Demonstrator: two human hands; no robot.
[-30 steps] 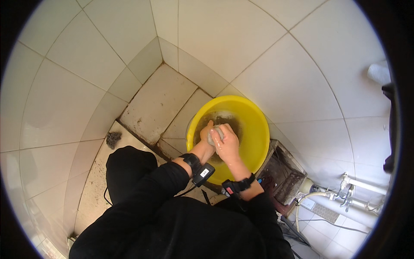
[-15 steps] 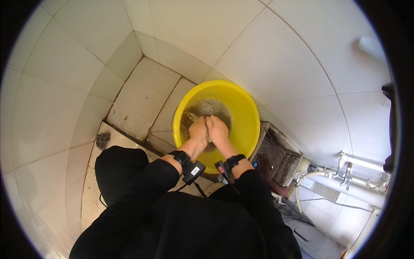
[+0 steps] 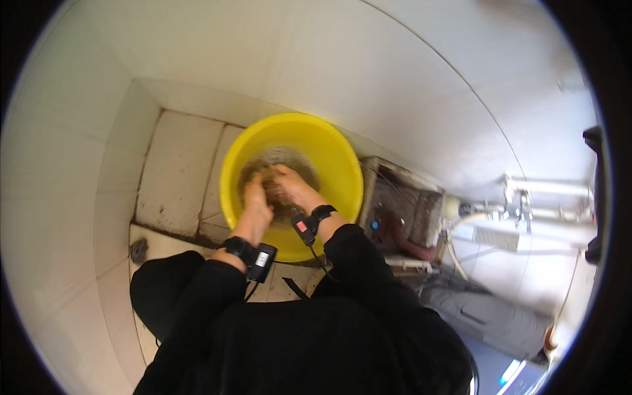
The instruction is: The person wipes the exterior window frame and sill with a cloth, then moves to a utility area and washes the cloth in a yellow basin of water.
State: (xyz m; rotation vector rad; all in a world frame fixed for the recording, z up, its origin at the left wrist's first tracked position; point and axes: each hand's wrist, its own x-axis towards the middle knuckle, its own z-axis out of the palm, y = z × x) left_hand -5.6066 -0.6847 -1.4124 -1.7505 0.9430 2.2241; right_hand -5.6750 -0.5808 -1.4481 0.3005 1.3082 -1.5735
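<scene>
A round yellow basin (image 3: pixel 342 191) holds murky brown water (image 3: pixel 283 158) with froth on its far side. Both of my hands reach down into it. My left hand (image 3: pixel 255 196) is at the left, its fingers pointing away from me and smeared by motion. Facing it from the right is my right hand (image 3: pixel 295 187), its fingertips partly lost in the dark water. Between the two lies something brownish and soft-looking (image 3: pixel 269 179), too blurred to name. Whether either hand grips it cannot be made out. Each wrist wears a black strap with a small cabled box.
A dirty stone trough (image 3: pixel 421 207) with a reddish-brown pipe or hose (image 3: pixel 401 237) stands right of the basin. Farther right are a tap (image 3: pixel 520 212) and white pipes. Tiled walls close in behind and left. A dark scrubber-like clump (image 3: pixel 139 251) sits at the left.
My hands, pressed together around a pale, wet wad before, have come somewhat apart and lower in the basin. The view has shifted, so the basin appears farther left.
</scene>
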